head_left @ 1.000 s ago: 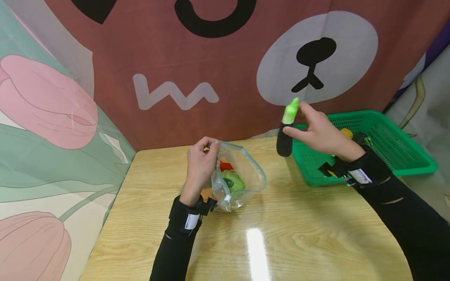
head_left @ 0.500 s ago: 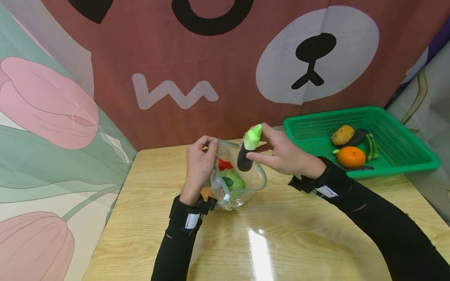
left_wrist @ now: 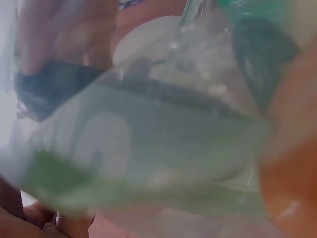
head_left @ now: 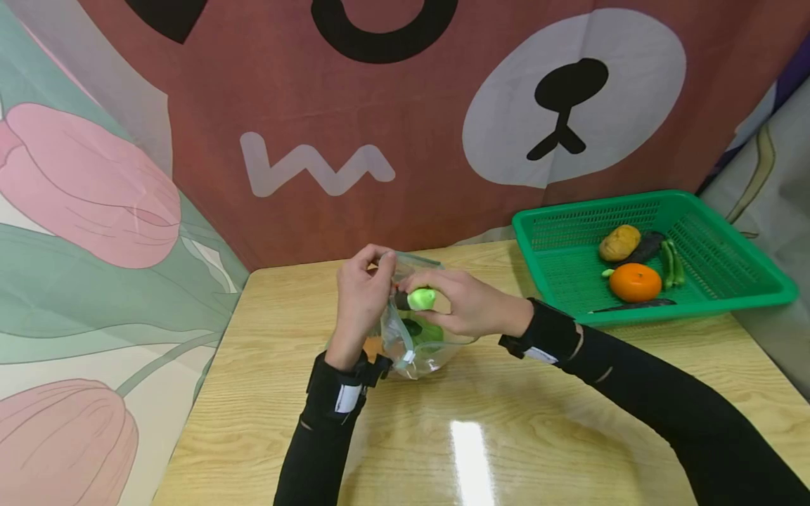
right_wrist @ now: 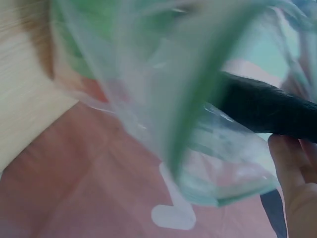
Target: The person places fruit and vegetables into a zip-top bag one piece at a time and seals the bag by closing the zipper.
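Note:
In the head view my left hand (head_left: 362, 299) pinches the upper rim of a clear zip bag (head_left: 397, 341) and holds its mouth apart. Inside the bag lie a light green vegetable (head_left: 432, 333) and an orange piece (head_left: 373, 346). My right hand (head_left: 471, 303) grips an eggplant (head_left: 421, 299) with a dark body and bright green top, at the bag's mouth. The right wrist view shows the eggplant's dark body (right_wrist: 267, 106) by the bag's green zip edge (right_wrist: 198, 104). Blurred bag plastic covers much of the left wrist view.
A green basket (head_left: 753, 301) stands at the right of the wooden table (head_left: 253, 393). It holds a potato (head_left: 619, 243), an orange round fruit (head_left: 635, 282), a dark vegetable (head_left: 647, 249), green pods (head_left: 673, 263) and a thin dark piece (head_left: 635, 306). A printed cloth (head_left: 316, 232) hangs behind.
My right hand has carried the eggplant left from beside the basket to the bag's mouth, tipping it from upright to nearly level. My left hand keeps its hold on the bag.

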A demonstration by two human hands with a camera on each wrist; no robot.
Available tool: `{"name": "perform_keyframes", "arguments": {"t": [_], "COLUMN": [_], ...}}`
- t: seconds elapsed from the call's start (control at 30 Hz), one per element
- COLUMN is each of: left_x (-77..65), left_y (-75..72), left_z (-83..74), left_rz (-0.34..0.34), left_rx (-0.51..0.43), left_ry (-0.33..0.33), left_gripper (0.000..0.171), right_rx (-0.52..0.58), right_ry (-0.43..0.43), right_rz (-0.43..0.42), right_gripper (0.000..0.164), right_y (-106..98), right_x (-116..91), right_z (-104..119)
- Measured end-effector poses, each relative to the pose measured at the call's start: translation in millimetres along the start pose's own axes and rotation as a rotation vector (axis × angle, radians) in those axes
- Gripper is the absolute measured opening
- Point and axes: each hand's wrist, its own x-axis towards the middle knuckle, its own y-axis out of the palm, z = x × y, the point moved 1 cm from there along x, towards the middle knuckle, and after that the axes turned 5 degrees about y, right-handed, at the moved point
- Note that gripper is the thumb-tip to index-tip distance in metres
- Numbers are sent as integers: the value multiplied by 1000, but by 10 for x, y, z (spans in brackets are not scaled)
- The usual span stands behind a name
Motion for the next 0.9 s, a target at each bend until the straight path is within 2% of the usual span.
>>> {"name": "perform_keyframes", "arguments": {"t": [0.2, 0.27, 0.4, 0.47, 0.67, 0.9], "left_x": [-6, -8, -41, -42, -2, 3], "left_y": [-21, -29, -52, -51, -15, 10], "left_z": [-19, -51, -239, -256, -49, 2], "left_rz": [22, 28, 40, 42, 30, 22], "left_rx": [-11, -19, -24, -30, -45, -21], "left_ry": [-15, -20, -29, -31, -30, -12], "left_gripper": [21, 21, 21, 21, 21, 20], "right_rx": [-141, -185, -277, -318, -403, -438], "right_ry": [-97, -101, -87, -79, -25, 97], "right_rz": [100, 135, 193, 208, 260, 342], "right_gripper": [35, 33, 30, 30, 24, 12], "right_y": [134, 165, 218, 238, 291, 336], "right_x": [10, 17, 26, 32, 61, 115], "right_z": [-64, -80, -135, -171, -261, -289]}}
